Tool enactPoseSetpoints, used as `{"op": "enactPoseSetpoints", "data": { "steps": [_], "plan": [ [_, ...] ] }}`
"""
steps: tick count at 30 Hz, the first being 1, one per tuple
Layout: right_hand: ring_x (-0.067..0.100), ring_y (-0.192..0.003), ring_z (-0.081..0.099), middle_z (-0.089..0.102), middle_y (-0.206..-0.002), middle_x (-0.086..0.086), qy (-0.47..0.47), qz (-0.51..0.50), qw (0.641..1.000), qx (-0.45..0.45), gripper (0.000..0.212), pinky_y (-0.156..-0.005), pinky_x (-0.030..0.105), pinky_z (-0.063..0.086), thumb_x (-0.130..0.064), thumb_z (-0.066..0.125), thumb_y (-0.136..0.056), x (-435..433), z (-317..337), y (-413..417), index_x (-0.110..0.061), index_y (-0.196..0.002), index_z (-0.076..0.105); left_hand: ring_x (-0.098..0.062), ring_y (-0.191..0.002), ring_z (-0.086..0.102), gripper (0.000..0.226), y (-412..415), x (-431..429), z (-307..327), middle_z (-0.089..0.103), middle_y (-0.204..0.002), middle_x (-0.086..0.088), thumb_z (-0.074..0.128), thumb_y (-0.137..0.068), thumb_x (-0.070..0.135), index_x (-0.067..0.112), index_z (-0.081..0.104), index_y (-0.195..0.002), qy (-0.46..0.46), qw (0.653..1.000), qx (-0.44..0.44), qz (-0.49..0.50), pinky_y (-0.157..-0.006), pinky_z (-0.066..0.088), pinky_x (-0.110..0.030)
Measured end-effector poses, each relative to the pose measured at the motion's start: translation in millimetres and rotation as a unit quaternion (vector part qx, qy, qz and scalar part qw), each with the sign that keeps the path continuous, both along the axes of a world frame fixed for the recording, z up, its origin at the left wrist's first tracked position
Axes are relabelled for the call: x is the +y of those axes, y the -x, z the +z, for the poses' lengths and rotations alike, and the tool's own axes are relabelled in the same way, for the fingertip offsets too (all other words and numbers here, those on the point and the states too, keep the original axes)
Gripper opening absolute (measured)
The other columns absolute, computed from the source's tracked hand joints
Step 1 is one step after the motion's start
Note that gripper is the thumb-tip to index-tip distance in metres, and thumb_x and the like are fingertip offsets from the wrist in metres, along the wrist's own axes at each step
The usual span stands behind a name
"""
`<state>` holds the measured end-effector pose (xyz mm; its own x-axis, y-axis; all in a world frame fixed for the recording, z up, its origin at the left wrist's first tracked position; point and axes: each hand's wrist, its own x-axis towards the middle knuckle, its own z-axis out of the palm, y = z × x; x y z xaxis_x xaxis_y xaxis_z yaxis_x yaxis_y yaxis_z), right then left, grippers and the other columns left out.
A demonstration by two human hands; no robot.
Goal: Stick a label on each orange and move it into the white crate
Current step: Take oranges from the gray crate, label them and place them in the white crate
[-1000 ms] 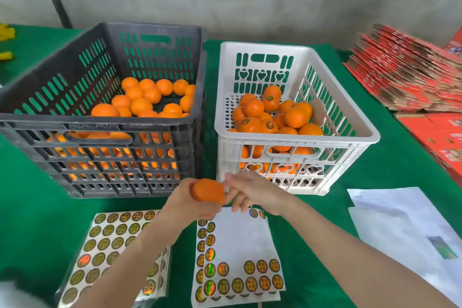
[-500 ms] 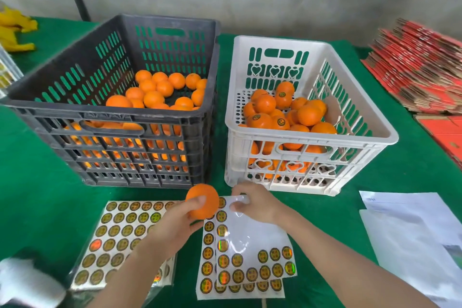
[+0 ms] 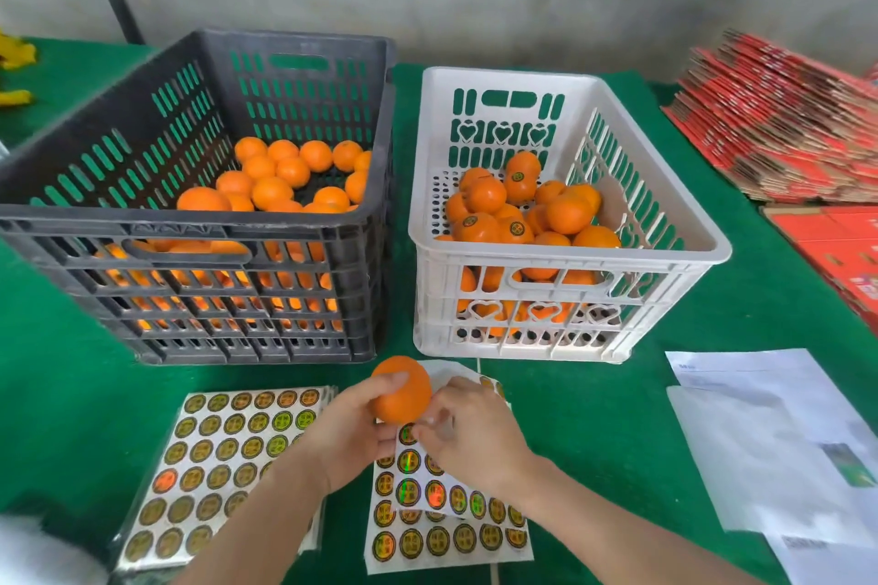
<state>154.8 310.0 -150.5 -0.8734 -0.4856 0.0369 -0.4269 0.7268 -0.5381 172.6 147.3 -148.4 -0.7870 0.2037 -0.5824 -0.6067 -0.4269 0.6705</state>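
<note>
Head view: the left grip (image 3: 349,439), a bare hand, is closed around one orange (image 3: 403,394). The thumb lies on the top of the fruit and the other fingers support it from below. The orange is held just above the table, in front of the gap between the two crates. I see no label on the side of it that faces the camera.

The right grip (image 3: 477,435), also a bare hand, has its fingers curled. Its fingertips (image 3: 427,428) come together at the lower right side of the orange and touch it or nearly touch it. This place is blurred, so I cannot tell if a label is pinched there.

Under both hands lies a partly used label sheet (image 3: 456,513). Its upper part is bare white, and round gold labels remain down its left side and in its lower rows. Just beside it on the left lies a full label sheet (image 3: 223,461) in shiny wrap.

Behind the hands stands the white crate (image 3: 570,256), with a heap of oranges (image 3: 520,200) inside, and some of them show a round label. Just beside it on the left stands a dark grey crate (image 3: 228,230) with plain oranges (image 3: 280,185).

The table (image 3: 617,399) has a green cover. White papers (image 3: 769,442) lie on it at the right, and flat red cartons (image 3: 784,124) are stacked at the far right.
</note>
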Motion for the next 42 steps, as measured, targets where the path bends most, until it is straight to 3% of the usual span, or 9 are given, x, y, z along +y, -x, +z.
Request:
{"op": "enactPoseSetpoints", "data": {
  "steps": [6,11,17,21,26,30,33,36,42],
  "plan": [
    [0.016,-0.104,0.048,0.054,-0.106,0.000,-0.062,-0.007,0.998,0.021,0.026,-0.087,0.025,0.039,-0.035,0.050,-0.091,-9,-13,-14,-0.019,-0.105,0.064,-0.027,-0.074,0.069,0.066,1,-2,-1,0.071,-0.092,-0.015,0.075,-0.064,0.028,0.009,0.053,-0.123,-0.008,0.999,-0.032,0.007,-0.065,0.056,-0.037],
    [0.025,-0.079,0.058,0.059,-0.084,0.008,0.033,-0.018,0.998,0.055,0.007,-0.069,0.027,0.048,-0.013,0.066,-0.079,-11,-19,-23,-0.006,-0.077,0.066,-0.031,-0.077,0.069,0.066,-1,-4,-2,0.068,-0.099,-0.020,0.076,-0.064,0.026,0.007,0.052,-0.122,-0.014,0.998,-0.055,0.014,-0.069,0.057,-0.041],
    [0.016,-0.081,0.053,0.058,-0.084,0.006,0.121,-0.055,0.990,-0.046,0.007,-0.071,0.020,0.041,-0.006,0.068,-0.079,-14,-18,-25,-0.005,-0.073,0.065,-0.032,-0.077,0.069,0.067,-2,-7,-3,0.068,-0.101,-0.021,0.077,-0.063,0.026,0.005,0.054,-0.121,-0.013,0.997,-0.069,0.007,-0.064,0.056,-0.039],
    [0.001,-0.072,0.054,0.062,-0.076,-0.005,0.230,-0.118,0.941,-0.219,0.020,-0.071,0.013,0.043,-0.010,0.069,-0.081,-8,-8,-25,-0.022,-0.067,0.063,-0.028,-0.090,0.068,0.068,-5,-10,1,0.072,-0.099,-0.014,0.080,-0.060,0.027,0.005,0.054,-0.118,0.069,0.996,-0.044,-0.025,-0.081,0.053,-0.039],
    [0.015,-0.081,0.057,0.066,-0.080,0.005,0.351,-0.224,0.851,-0.318,0.022,-0.077,0.021,0.046,-0.003,0.062,-0.086,9,12,-10,-0.015,-0.068,0.067,-0.024,-0.110,0.054,0.095,-13,-23,6,0.054,-0.120,-0.004,0.082,-0.032,0.047,0.024,0.053,-0.119,0.288,0.955,0.046,-0.061,-0.101,0.040,-0.042],
    [0.011,-0.089,0.061,0.071,-0.095,-0.001,0.408,-0.159,0.833,-0.338,0.022,-0.082,0.025,0.045,-0.008,0.068,-0.081,9,41,-3,-0.022,-0.064,0.071,-0.025,-0.082,0.066,0.098,-15,-19,16,0.062,-0.106,-0.015,0.089,-0.038,0.023,0.011,0.051,-0.127,0.076,0.994,0.077,-0.012,-0.072,0.054,-0.031],
    [0.002,-0.103,0.059,0.065,-0.113,-0.011,0.374,-0.090,0.865,-0.323,0.024,-0.086,0.026,0.043,-0.013,0.068,-0.082,3,60,-2,-0.028,-0.064,0.070,-0.025,-0.071,0.063,0.083,-13,-11,24,0.066,-0.094,-0.015,0.087,-0.055,0.046,0.007,0.057,-0.122,-0.042,0.997,0.057,0.025,-0.061,0.054,-0.029],
    [0.003,-0.101,0.059,0.058,-0.119,-0.008,0.328,-0.054,0.901,-0.278,0.025,-0.090,0.029,0.046,-0.012,0.065,-0.085,-3,71,-2,-0.029,-0.067,0.066,-0.026,-0.068,0.061,0.063,-10,-4,30,0.067,-0.089,-0.017,0.060,-0.075,0.050,0.005,0.059,-0.119,-0.074,0.996,0.041,0.034,-0.058,0.053,-0.029],
    [0.010,-0.112,0.051,0.055,-0.117,-0.006,0.252,-0.041,0.944,-0.208,0.021,-0.100,0.039,0.043,-0.013,0.064,-0.087,-9,74,0,-0.028,-0.072,0.060,-0.027,-0.068,0.061,0.054,-8,-3,33,0.066,-0.088,-0.017,0.066,-0.073,0.046,0.007,0.066,-0.111,-0.082,0.995,0.052,0.034,-0.059,0.054,-0.030]
  ]
}}
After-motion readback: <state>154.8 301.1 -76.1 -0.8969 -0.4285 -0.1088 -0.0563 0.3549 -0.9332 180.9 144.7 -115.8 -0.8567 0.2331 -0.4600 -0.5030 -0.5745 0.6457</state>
